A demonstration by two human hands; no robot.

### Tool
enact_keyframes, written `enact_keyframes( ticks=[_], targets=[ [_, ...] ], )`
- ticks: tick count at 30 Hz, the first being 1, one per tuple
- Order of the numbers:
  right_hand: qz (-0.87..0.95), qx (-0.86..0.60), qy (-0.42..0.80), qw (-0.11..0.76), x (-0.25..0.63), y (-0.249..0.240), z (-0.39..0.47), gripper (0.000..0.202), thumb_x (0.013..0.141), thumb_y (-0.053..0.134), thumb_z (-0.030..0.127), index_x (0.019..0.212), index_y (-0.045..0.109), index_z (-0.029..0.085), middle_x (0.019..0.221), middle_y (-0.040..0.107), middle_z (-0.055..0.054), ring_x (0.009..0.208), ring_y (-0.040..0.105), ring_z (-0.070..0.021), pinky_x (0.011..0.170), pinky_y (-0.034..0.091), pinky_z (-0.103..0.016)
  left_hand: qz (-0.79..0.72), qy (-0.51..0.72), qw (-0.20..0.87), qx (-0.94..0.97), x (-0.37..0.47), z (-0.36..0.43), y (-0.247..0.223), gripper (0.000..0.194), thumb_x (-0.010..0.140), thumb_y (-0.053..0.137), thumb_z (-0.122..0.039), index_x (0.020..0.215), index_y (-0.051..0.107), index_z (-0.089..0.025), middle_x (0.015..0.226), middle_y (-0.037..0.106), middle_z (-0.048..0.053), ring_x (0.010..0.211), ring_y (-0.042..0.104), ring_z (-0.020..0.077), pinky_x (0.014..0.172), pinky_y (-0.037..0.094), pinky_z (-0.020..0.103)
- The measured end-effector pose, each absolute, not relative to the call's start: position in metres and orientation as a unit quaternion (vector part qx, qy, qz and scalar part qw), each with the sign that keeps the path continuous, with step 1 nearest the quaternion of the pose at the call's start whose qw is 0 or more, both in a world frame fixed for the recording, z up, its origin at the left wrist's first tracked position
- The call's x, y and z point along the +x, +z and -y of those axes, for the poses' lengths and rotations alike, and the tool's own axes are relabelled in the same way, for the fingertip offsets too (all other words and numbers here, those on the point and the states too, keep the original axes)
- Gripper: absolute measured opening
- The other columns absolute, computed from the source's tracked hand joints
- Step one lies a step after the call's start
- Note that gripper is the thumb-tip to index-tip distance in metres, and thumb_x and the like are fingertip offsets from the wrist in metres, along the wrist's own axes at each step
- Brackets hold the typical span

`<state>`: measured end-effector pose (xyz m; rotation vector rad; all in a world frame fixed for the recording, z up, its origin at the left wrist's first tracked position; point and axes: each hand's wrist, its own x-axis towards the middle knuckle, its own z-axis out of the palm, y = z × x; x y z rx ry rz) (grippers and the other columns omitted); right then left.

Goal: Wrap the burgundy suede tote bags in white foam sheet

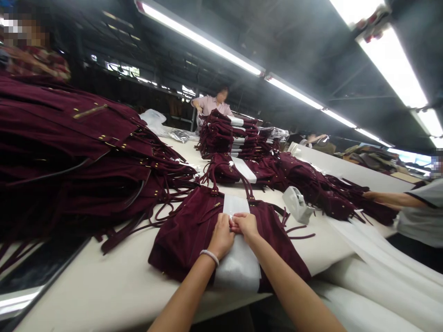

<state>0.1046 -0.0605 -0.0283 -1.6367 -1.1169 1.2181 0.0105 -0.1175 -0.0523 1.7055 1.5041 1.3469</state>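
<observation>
A burgundy handbag [180, 230] lies flat in front of me, its handles pointing away. Around its middle runs a white wrapping band [238, 267]. My left hand [222, 236] and my right hand [245, 225] meet over this band, fingers closed in a pinch. A small shiny bit shows between the fingertips, too small to name. To the right of the bag's handles stands a white tape dispenser [296, 204]. Just beyond lies another banded burgundy bag [221, 167].
Burgundy bags [69, 152] are heaped high on the left of the pale table [114, 276]. A banded stack [218, 133] stands at the back, near a person [211, 105]. On the right, a co-worker's arm [394, 199] reaches to more bags [311, 184]. White sheeting [374, 267] drapes nearby.
</observation>
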Motion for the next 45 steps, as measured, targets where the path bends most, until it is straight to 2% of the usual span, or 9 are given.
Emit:
enact_keyframes(
  ticks=[14, 18, 21, 24, 30, 34, 39, 42, 45],
  targets=[
    [0.646, -0.666, 0.352, 0.122, 0.121, -0.006, 0.045, 0.029, 0.076, 0.071, 0.027, 0.053, 0.059, 0.016, 0.039, 0.055, -0.004, 0.041, 0.058, -0.0172, 0.044, 0.042, -0.023, -0.555, 0.475, 0.239, 0.64, 0.009, 0.119, -0.053, 0.035, 0.065, 0.055, 0.008, 0.078, 0.04, -0.021, 0.1, 0.045, 0.004, 0.1, 0.052, 0.0193, 0.091, 0.041, 0.034],
    [0.716, -0.649, 0.219, 0.133, 0.131, -0.002, 0.062, 0.019, 0.072, 0.077, 0.031, 0.083, 0.07, 0.019, 0.066, 0.07, -0.005, 0.075, 0.069, -0.0225, 0.065, 0.046, -0.026, -0.558, 0.473, 0.237, 0.64, 0.009, 0.119, -0.053, 0.036, 0.064, 0.056, 0.008, 0.079, 0.041, -0.021, 0.1, 0.044, 0.004, 0.101, 0.052, 0.0194, 0.092, 0.041, 0.034],
    [0.804, -0.573, 0.083, 0.133, 0.137, -0.005, 0.074, 0.029, 0.084, 0.067, 0.037, 0.112, 0.068, 0.03, 0.095, 0.073, -0.004, 0.095, 0.067, -0.0212, 0.077, 0.044, -0.026, -0.562, 0.472, 0.234, 0.638, 0.009, 0.12, -0.054, 0.036, 0.064, 0.056, 0.008, 0.079, 0.041, -0.021, 0.1, 0.044, 0.004, 0.098, 0.052, 0.0187, 0.092, 0.042, 0.034],
    [0.854, -0.513, 0.045, 0.077, 0.142, -0.007, 0.078, 0.028, 0.095, 0.051, 0.042, 0.117, 0.067, 0.036, 0.101, 0.072, -0.004, 0.096, 0.066, -0.0197, 0.076, 0.043, -0.025, -0.566, 0.471, 0.23, 0.637, 0.01, 0.12, -0.054, 0.036, 0.064, 0.055, 0.008, 0.079, 0.041, -0.021, 0.101, 0.045, 0.004, 0.099, 0.051, 0.0186, 0.092, 0.042, 0.034],
    [0.863, -0.505, 0.029, 0.0, 0.145, -0.001, 0.073, 0.041, 0.098, 0.041, 0.047, 0.134, 0.055, 0.035, 0.1, 0.074, -0.01, 0.093, 0.068, -0.0249, 0.074, 0.044, -0.029, -0.566, 0.459, 0.23, 0.645, 0.009, 0.121, -0.052, 0.031, 0.067, 0.057, 0.004, 0.079, 0.042, -0.021, 0.104, 0.046, 0.004, 0.102, 0.052, 0.019, 0.093, 0.042, 0.035],
    [0.854, -0.517, 0.066, 0.008, 0.137, 0.004, 0.062, 0.039, 0.095, 0.049, 0.047, 0.128, 0.061, 0.031, 0.103, 0.073, -0.014, 0.097, 0.067, -0.0291, 0.079, 0.045, -0.035, -0.561, 0.459, 0.232, 0.649, 0.007, 0.12, -0.052, 0.028, 0.069, 0.058, 0.002, 0.079, 0.044, -0.021, 0.108, 0.047, 0.006, 0.108, 0.051, 0.0198, 0.097, 0.041, 0.037],
    [0.838, -0.529, 0.128, 0.043, 0.134, 0.022, 0.031, 0.028, 0.079, 0.072, 0.048, 0.097, 0.075, 0.027, 0.086, 0.075, -0.007, 0.088, 0.069, -0.0257, 0.076, 0.045, -0.03, -0.562, 0.463, 0.229, 0.646, 0.004, 0.117, -0.055, 0.025, 0.07, 0.059, -0.001, 0.077, 0.046, -0.02, 0.111, 0.049, 0.008, 0.113, 0.052, 0.0209, 0.098, 0.044, 0.037],
    [0.819, -0.546, 0.146, 0.099, 0.152, 0.038, 0.019, 0.032, 0.093, 0.053, 0.044, 0.085, 0.076, 0.022, 0.064, 0.07, -0.003, 0.067, 0.067, -0.0179, 0.065, 0.043, -0.024, -0.563, 0.468, 0.215, 0.647, 0.003, 0.118, -0.056, 0.024, 0.068, 0.06, -0.001, 0.076, 0.046, -0.019, 0.108, 0.051, 0.007, 0.109, 0.055, 0.0198, 0.095, 0.048, 0.035],
    [0.791, -0.571, 0.121, 0.181, 0.181, 0.049, 0.028, 0.05, 0.102, 0.031, 0.037, 0.086, 0.074, 0.017, 0.071, 0.071, -0.005, 0.069, 0.066, -0.0161, 0.067, 0.043, -0.024, -0.565, 0.47, 0.191, 0.651, 0.004, 0.121, -0.056, 0.025, 0.067, 0.06, -0.001, 0.076, 0.047, -0.019, 0.106, 0.052, 0.007, 0.107, 0.057, 0.0197, 0.093, 0.049, 0.034]
  ],
)
